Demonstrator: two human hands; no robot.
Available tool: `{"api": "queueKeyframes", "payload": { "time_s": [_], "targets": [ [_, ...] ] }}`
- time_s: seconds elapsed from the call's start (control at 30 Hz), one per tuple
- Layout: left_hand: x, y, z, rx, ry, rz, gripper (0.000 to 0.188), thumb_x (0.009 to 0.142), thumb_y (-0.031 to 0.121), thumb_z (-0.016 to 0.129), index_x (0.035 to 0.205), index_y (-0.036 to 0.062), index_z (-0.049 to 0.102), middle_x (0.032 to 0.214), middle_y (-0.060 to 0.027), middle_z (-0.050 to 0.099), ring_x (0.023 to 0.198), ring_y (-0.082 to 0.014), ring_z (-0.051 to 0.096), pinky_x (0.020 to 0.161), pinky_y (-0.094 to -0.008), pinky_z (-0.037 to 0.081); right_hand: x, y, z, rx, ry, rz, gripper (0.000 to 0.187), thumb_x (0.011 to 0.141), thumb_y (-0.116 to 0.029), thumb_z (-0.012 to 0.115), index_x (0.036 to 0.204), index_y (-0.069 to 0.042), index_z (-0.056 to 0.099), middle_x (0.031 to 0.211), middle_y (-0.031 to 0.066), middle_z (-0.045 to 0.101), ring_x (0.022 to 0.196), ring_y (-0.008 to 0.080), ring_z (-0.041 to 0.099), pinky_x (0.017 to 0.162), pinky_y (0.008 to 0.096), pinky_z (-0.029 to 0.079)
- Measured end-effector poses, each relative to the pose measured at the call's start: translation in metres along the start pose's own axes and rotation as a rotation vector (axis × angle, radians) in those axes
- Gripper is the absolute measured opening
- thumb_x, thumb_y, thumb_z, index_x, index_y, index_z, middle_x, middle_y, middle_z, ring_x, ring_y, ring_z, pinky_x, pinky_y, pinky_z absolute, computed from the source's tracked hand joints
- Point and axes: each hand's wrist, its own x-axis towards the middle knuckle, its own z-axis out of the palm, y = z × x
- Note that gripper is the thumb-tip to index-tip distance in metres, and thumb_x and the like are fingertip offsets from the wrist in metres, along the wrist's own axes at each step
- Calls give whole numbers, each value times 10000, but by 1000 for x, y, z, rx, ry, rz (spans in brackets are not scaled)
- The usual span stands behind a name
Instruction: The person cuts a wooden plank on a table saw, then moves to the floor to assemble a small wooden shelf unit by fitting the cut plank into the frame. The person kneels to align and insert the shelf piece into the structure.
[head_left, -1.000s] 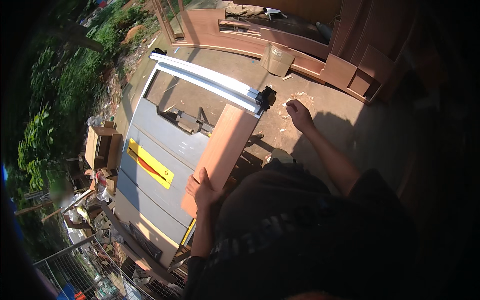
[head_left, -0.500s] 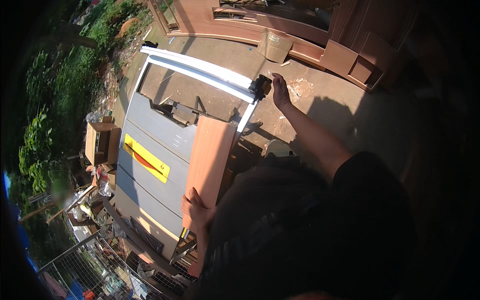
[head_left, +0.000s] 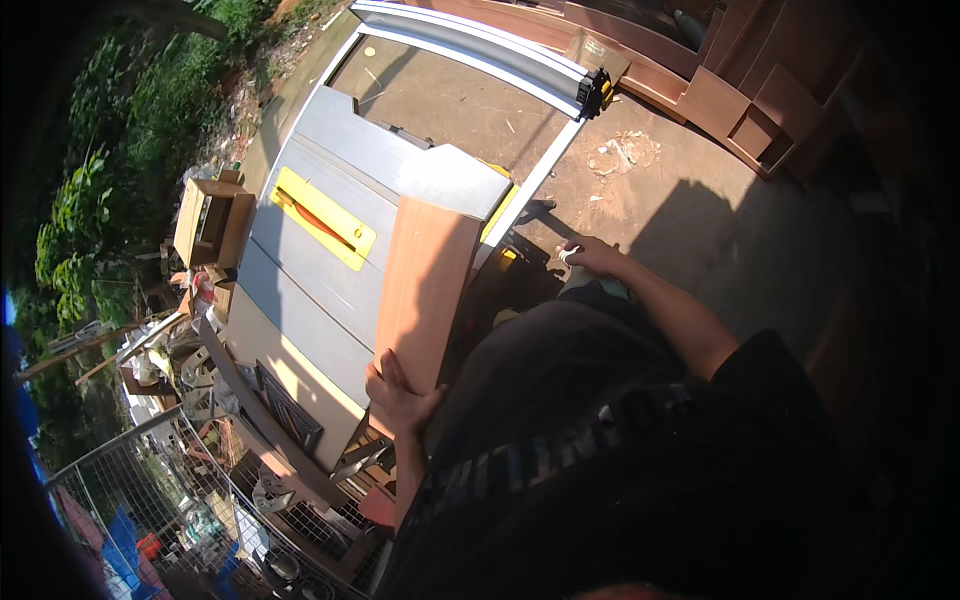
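Note:
My left hand (head_left: 399,393) grips the near end of a reddish-brown wooden board (head_left: 425,275), with fingers on its top face and the thumb at its right edge. Underneath the board is the grey metal top of a table saw (head_left: 345,160). To the board's left, a yellow insert (head_left: 323,218) with a slot is set into that top. My right hand (head_left: 592,257) is low beside the saw's right side, fingers curled round something small and whitish, too small to name. Beyond the table, a silver fence rail (head_left: 480,52) runs across to a black end piece (head_left: 595,92).
Brown wooden panels (head_left: 720,115) lie at the far right, by a cardboard piece (head_left: 598,55). An open wooden box (head_left: 208,225) stands left of the saw. Scrap and a wire mesh (head_left: 215,490) fill the lower left. Greenery (head_left: 120,160) grows farther left.
My right hand has dropped from beside the fence rail's black end to the saw's side, its fingers now curled. The board has slid nearer along the table, baring the top's far corner. The view has shifted.

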Motion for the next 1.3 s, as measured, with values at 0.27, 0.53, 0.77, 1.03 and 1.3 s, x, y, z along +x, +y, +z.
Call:
{"api": "queueKeyframes", "payload": {
  "time_s": [0.27, 0.53, 0.77, 1.03, 1.3],
  "targets": [
    [-35, -43, -18, -44, -101, -18, 1227, 428, 426, 901, 1482, 127, 349, 1290, -220, 382, 1231, -423, 366, 1037, -530, 330, 54, -76, 92, 196, 32, 48, 508, 760, -279, 813, 1103, 11, 577, 905, 118, 659, 761, 194, 655, 634, 349, 514],
    [-67, -64, -55, 29, -66, 6, 1042, 474, 415, 880, 1401, 139, 491, 1310, -252, 393, 1236, -449, 369, 1032, -527, 304, 49, -107, 95, 224, 18, 144, 216, 729, -145, 762, 873, -101, 608, 659, 28, 564, 517, 138, 526, 457, 307, 411],
    [-24, -76, -39, 27, -19, 83, 1011, 534, 494, 865, 1420, 189, 486, 1353, -300, 343, 1297, -475, 303, 1090, -590, 238, 62, -88, 91, 99, 39, 78, 147, 730, -154, 710, 830, -86, 627, 625, 10, 508, 443, 107, 427, 377, 290, 304],
    [54, -45, 17, -48, -100, 120, 1088, 561, 529, 844, 1506, 261, 375, 1470, -337, 255, 1417, -488, 197, 1169, -628, 114, 50, -115, 105, 14, 135, 144, 137, 781, -99, 655, 785, -137, 523, 587, -30, 404, 388, 92, 354, 366, 283, 269],
    [71, -24, 23, -60, -189, 58, 1090, 574, 543, 838, 1521, 319, 347, 1495, -299, 260, 1460, -450, 145, 1194, -601, 77, 108, -32, 73, -400, 211, -402, 176, 750, -60, 670, 835, -95, 520, 673, 20, 490, 508, 151, 450, 471, 340, 378]
  ]
}}
